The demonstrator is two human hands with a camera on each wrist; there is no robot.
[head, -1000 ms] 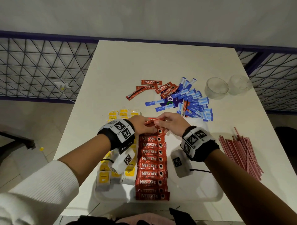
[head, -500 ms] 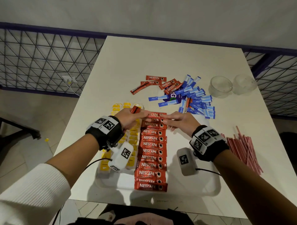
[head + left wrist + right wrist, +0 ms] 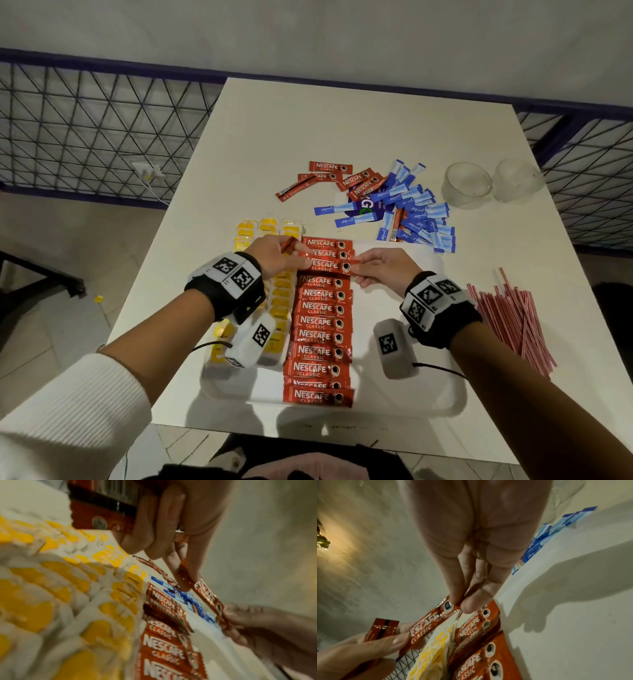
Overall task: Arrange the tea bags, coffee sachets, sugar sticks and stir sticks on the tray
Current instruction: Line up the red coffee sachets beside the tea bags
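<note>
A white tray (image 3: pixel 428 394) holds a column of yellow tea bags (image 3: pixel 281 294) and, beside it, a column of red coffee sachets (image 3: pixel 318 335). Over the far end of that column my two hands hold one coffee sachet (image 3: pixel 325 265) flat between them. My left hand (image 3: pixel 301 260) pinches its left end and also keeps spare red sachets (image 3: pixel 289 245) tucked in the palm. My right hand (image 3: pixel 359 272) pinches the right end (image 3: pixel 447 607) between thumb and fingers. In the left wrist view the held sachet (image 3: pixel 205 596) hangs clear above the row.
Loose red sachets (image 3: pixel 342 178) and a heap of blue sugar sticks (image 3: pixel 411 212) lie on the table beyond the tray. Red-striped stir sticks (image 3: pixel 507 322) are piled at the right. Two glass cups (image 3: pixel 467 185) stand far right. A wire fence borders the table.
Both hands, with the sachet stretched between them, have come slightly nearer to me over the far end of the red column. The head view has shifted.
</note>
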